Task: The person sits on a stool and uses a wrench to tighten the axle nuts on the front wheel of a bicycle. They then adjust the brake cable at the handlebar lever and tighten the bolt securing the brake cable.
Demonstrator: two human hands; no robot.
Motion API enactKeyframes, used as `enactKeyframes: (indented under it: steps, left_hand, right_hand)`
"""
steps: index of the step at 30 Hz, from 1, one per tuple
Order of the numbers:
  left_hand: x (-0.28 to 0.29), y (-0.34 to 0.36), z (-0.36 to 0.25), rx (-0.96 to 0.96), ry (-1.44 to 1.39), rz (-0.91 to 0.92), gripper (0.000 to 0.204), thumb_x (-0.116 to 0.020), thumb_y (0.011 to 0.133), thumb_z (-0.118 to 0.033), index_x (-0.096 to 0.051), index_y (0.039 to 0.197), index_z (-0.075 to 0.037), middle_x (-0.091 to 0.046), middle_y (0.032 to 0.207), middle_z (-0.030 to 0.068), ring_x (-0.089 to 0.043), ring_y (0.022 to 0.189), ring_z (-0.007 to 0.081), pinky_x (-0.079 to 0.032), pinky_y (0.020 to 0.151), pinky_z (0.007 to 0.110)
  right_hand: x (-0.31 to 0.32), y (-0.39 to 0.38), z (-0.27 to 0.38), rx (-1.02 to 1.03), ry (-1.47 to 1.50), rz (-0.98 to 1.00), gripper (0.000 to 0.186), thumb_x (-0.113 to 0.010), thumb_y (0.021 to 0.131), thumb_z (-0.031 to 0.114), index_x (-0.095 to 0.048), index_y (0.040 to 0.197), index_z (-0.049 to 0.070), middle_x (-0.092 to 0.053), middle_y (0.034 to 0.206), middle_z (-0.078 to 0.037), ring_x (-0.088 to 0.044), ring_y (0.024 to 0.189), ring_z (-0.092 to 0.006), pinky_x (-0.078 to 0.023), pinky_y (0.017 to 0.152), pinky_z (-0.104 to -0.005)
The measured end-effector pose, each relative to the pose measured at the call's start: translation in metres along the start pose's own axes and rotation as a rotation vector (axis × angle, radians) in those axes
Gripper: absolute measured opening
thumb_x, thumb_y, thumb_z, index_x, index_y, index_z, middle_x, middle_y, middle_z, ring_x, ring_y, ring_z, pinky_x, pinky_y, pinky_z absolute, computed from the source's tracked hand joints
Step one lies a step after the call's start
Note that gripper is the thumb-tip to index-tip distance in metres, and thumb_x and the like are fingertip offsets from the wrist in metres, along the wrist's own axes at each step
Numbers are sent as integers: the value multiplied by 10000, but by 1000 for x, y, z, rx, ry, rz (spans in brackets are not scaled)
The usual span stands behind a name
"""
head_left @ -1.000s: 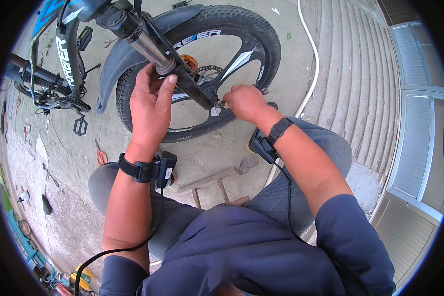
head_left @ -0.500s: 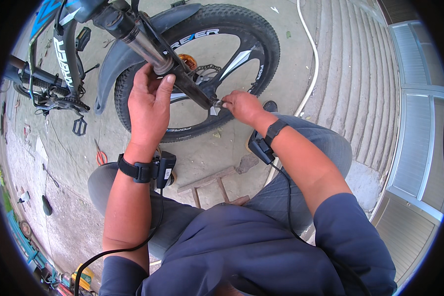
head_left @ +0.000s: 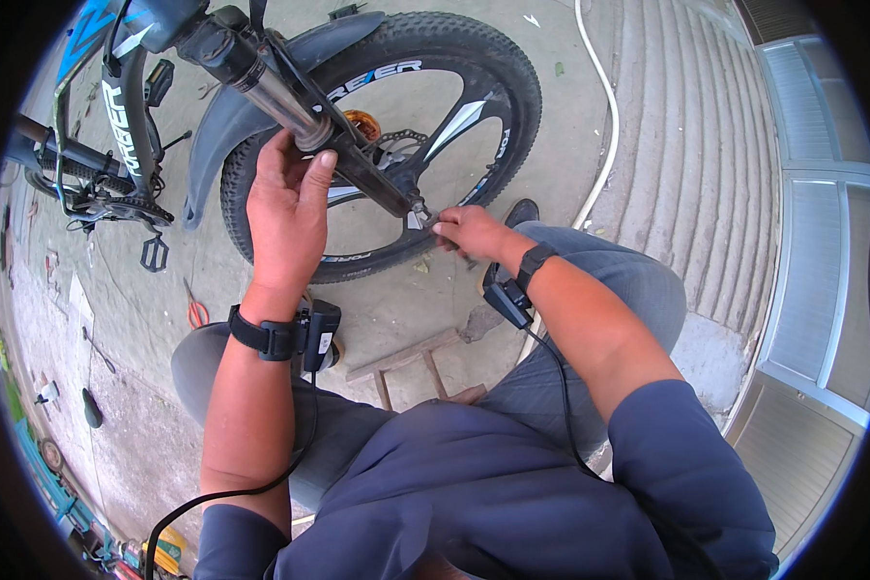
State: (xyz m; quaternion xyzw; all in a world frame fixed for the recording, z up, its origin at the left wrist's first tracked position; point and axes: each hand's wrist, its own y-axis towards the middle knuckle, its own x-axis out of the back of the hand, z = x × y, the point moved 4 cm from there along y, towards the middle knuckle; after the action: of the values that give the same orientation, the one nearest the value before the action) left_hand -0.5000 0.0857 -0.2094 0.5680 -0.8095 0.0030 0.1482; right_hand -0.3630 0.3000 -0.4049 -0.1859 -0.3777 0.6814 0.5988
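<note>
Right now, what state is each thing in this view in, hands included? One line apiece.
Left hand: raised against the fork leg, grip unclear.
Right hand: fingers curled near the axle end, hold unclear.
Fork leg: slanting, lower end at the wheel's hub.
Front wheel: at the fork, partly hidden.
Orange container: behind the fork, partly hidden.
Red-handled tool: lying on the ground.
White hose: uncoiled, beside the steps.
</note>
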Motion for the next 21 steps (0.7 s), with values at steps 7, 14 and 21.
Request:
enactKeyframes:
  steps: [7,14,21]
  left_hand:
    - [1,0,0,-19,25,-4,416,-669,1020,-99,-514,1376,53,-707,1189,136,-700,1070,183,-557,937,323]
    - [1,0,1,-17,28,-9,422,-672,1019,-107,-517,1378,53,-711,1184,138,-702,1068,187,-556,943,330]
    - [0,0,2,35,27,-4,434,-675,1018,-109,-513,1385,57,-705,1197,134,-694,1087,182,-550,954,322]
  right_hand:
    - [23,-33,58,463,-782,-378,159,-620,969,208,-746,1032,135,-686,1032,-92,-665,1015,-332,-547,818,-462]
    - [14,-45,91,461,-1001,-464,209,-638,833,87,-781,972,149,-667,997,-92,-626,1069,-315,-561,820,-432]
    - [9,-48,96,412,-1042,-460,268,-645,814,72,-801,1009,168,-666,1015,-77,-623,1080,-295,-569,824,-408]
